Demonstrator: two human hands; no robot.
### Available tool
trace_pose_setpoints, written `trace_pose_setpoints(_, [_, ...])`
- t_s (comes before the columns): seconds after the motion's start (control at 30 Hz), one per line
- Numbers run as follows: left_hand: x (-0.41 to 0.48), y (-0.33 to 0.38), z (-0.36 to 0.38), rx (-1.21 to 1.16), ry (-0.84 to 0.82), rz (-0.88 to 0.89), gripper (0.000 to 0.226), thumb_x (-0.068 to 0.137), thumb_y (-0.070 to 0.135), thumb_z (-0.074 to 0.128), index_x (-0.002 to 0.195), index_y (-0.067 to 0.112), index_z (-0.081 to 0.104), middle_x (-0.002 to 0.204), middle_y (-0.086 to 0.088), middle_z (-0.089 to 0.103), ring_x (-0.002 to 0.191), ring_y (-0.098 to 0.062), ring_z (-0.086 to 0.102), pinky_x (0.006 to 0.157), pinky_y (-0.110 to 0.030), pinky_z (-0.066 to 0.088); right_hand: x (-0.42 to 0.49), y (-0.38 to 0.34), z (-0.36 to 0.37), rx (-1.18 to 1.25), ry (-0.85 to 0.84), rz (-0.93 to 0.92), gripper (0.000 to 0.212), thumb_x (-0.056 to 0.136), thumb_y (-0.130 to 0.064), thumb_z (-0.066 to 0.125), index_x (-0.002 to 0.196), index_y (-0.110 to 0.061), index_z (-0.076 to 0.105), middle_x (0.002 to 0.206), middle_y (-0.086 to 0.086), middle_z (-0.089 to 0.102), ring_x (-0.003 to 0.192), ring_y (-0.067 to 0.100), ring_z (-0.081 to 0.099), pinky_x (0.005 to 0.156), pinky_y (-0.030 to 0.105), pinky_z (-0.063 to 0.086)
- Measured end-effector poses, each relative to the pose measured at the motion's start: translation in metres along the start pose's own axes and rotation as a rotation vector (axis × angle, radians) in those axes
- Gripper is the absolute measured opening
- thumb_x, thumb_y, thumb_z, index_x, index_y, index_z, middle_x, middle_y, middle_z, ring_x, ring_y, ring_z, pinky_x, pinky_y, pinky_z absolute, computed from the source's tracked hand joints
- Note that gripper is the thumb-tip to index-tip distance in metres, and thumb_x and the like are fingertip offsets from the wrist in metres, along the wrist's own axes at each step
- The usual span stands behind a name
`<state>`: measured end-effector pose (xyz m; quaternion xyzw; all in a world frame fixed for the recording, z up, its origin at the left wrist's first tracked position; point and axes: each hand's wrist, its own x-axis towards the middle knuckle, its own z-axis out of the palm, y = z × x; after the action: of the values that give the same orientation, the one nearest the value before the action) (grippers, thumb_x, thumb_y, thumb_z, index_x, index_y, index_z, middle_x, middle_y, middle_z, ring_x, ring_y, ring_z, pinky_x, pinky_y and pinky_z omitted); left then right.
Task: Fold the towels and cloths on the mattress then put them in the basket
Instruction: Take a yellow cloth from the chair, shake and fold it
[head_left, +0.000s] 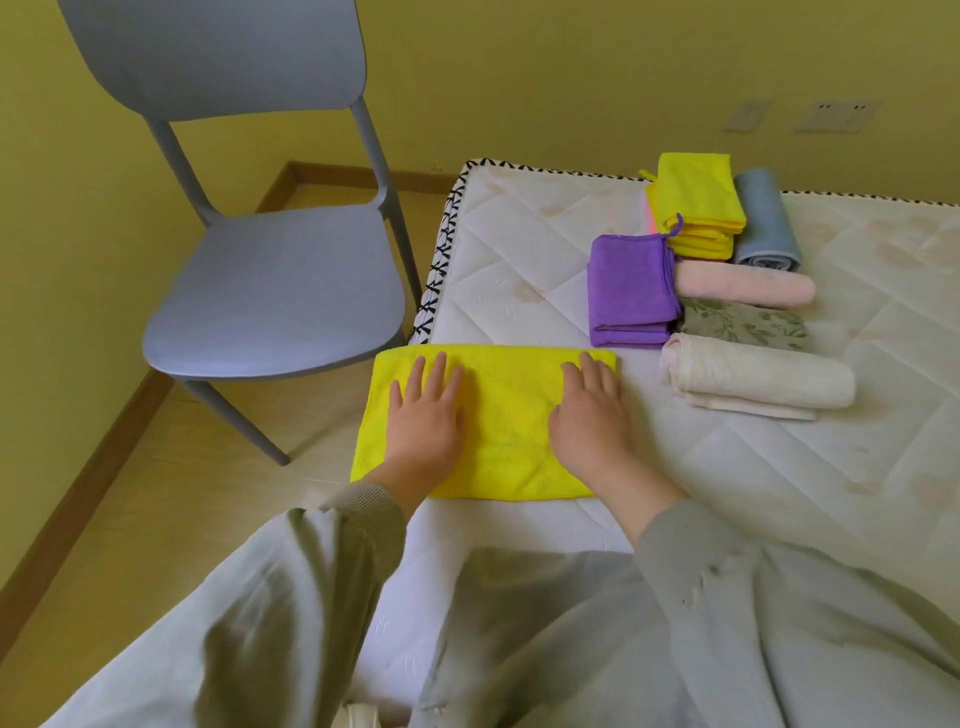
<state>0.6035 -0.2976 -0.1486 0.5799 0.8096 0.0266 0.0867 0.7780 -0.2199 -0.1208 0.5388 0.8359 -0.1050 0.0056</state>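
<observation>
Several cloths (727, 291) already lie folded or rolled on the quilted mattress (519, 249); no basket shows. Both the left hand (423, 415) and right hand (592, 415) press flat, fingers straight and slightly spread, on a fuzzy yellow towel (504, 415) overhanging the mattress edge, seemingly half folded.

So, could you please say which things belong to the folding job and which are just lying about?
Job: flat yellow microfibre cloth; folded purple cloth; folded yellow cloths; grey towel roll; pink towel roll; floral cloth; cream towel.
Idle: grey plastic chair.
</observation>
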Motion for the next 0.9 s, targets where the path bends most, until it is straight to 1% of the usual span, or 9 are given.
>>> trace_pose_setpoints(0.1, [0.012,0.006,0.015,0.046,-0.014,0.049,0.054,0.101,0.039,0.018,0.153,0.027,0.008,0.161,0.001,-0.002,0.148,-0.026,-0.008,0.116,-0.053,-0.001,0.004,-0.01,0.014,-0.059,0.004,-0.097,0.06,0.098,-0.026,0.036,0.152,-0.014,0.012,0.16,0.003,-0.008,0.147,0.027,-0.005,0.117,0.046,0.002])
trace_pose_setpoints(0.17, [0.009,0.009,0.028,0.037,-0.002,0.04,0.062,0.093,0.045,0.005,0.153,0.027,0.009,0.161,0.001,0.002,0.148,-0.025,-0.005,0.116,-0.053,0.002,0.008,-0.014,0.022,-0.05,0.013,-0.151,0.059,0.1,-0.031,0.031,0.152,-0.016,0.009,0.16,0.0,-0.012,0.147,0.025,-0.01,0.117,0.046,-0.002])
trace_pose_setpoints(0.33, [0.01,0.009,0.038,-0.001,0.03,0.05,0.069,0.086,0.045,0.004,0.153,0.027,0.014,0.161,0.0,0.008,0.148,-0.025,-0.001,0.116,-0.052,0.003,0.017,-0.017,0.051,-0.035,-0.058,-0.193,0.058,0.101,-0.046,0.019,0.153,-0.022,0.007,0.16,-0.005,-0.004,0.147,0.019,-0.008,0.117,0.044,-0.004])
trace_pose_setpoints(0.47, [0.01,0.008,0.04,-0.007,0.047,0.046,0.067,0.088,0.045,0.006,0.152,0.028,0.014,0.161,0.0,0.008,0.148,-0.025,-0.002,0.116,-0.052,0.002,0.024,-0.001,0.059,-0.044,-0.002,-0.152,0.071,0.088,-0.051,-0.001,0.152,-0.024,0.011,0.16,-0.006,0.003,0.148,0.015,-0.001,0.117,0.042,-0.002])
trace_pose_setpoints(0.57, [0.011,0.006,0.04,0.0,0.027,0.059,0.067,0.088,0.046,0.004,0.153,0.029,0.009,0.161,0.001,0.005,0.148,-0.024,-0.004,0.116,-0.051,0.0,0.03,0.027,0.058,-0.027,0.048,-0.052,0.07,0.089,-0.049,0.003,0.152,-0.021,0.014,0.16,-0.004,0.007,0.148,0.015,0.004,0.118,0.04,0.003])
trace_pose_setpoints(0.67, [0.009,0.005,0.038,0.012,-0.006,0.073,0.069,0.087,0.047,0.0,0.153,0.029,0.005,0.161,0.0,0.002,0.148,-0.024,-0.006,0.117,-0.051,0.0,0.029,0.053,0.056,-0.013,0.043,0.046,0.059,0.098,-0.041,0.018,0.152,-0.018,0.012,0.161,-0.002,0.005,0.147,0.014,0.004,0.118,0.042,0.005])
trace_pose_setpoints(0.8, [0.017,-0.011,0.032,0.032,-0.017,0.145,0.072,0.086,0.055,-0.003,0.153,0.029,0.003,0.161,0.001,0.0,0.148,-0.023,-0.006,0.117,-0.05,0.0,0.027,0.06,0.055,-0.012,0.041,0.041,0.058,0.101,-0.037,0.022,0.153,-0.016,0.009,0.161,-0.002,0.002,0.147,0.014,0.001,0.119,0.042,0.003])
trace_pose_setpoints(0.87, [0.026,-0.025,0.029,-0.002,-0.006,0.044,0.068,0.092,0.056,0.004,0.153,0.027,0.003,0.161,0.002,-0.001,0.148,-0.022,-0.006,0.117,-0.05,0.001,0.03,0.06,0.055,-0.011,0.049,0.042,0.058,0.101,-0.037,0.022,0.153,-0.017,0.008,0.161,-0.002,0.001,0.147,0.013,0.0,0.119,0.042,0.003])
trace_pose_setpoints(0.9, [0.028,-0.032,0.029,-0.056,-0.021,-0.073,0.066,0.096,0.054,0.01,0.154,0.024,0.004,0.161,0.003,-0.001,0.148,-0.022,-0.006,0.117,-0.05,0.001,0.031,0.06,0.055,-0.01,0.047,0.045,0.058,0.101,-0.037,0.022,0.153,-0.016,0.008,0.161,-0.002,0.001,0.147,0.013,0.0,0.119,0.042,0.003])
